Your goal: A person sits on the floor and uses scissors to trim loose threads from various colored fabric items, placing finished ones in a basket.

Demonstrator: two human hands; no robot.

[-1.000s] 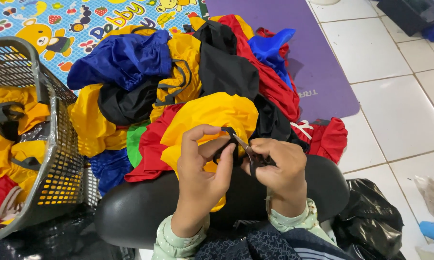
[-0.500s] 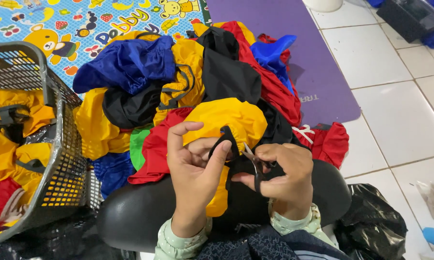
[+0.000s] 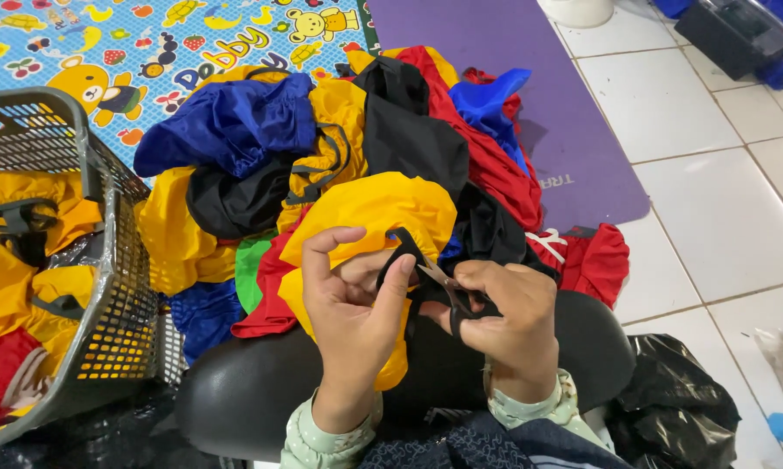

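Note:
My left hand (image 3: 352,308) pinches the edge of a yellow cloth piece (image 3: 365,217) and its black strap (image 3: 398,247) between thumb and fingers. Just to its right, my right hand (image 3: 504,317) grips small black-handled scissors (image 3: 450,291), whose blades point up-left at the strap. Both hands hover over a black padded stool (image 3: 261,391) in front of me. The yellow piece drapes from the stool edge back into the pile.
A heap of yellow, blue, red, black and green cloth pieces (image 3: 357,156) lies on the floor. A grey mesh basket (image 3: 118,260) holding yellow and red pieces stands at left. A purple mat (image 3: 530,78), a cartoon play mat (image 3: 148,52), white tiles and a black plastic bag (image 3: 678,408) surround it.
My hands and the yellow piece have stayed close together, with the scissors blades now set against the black strap. The view has shifted slightly.

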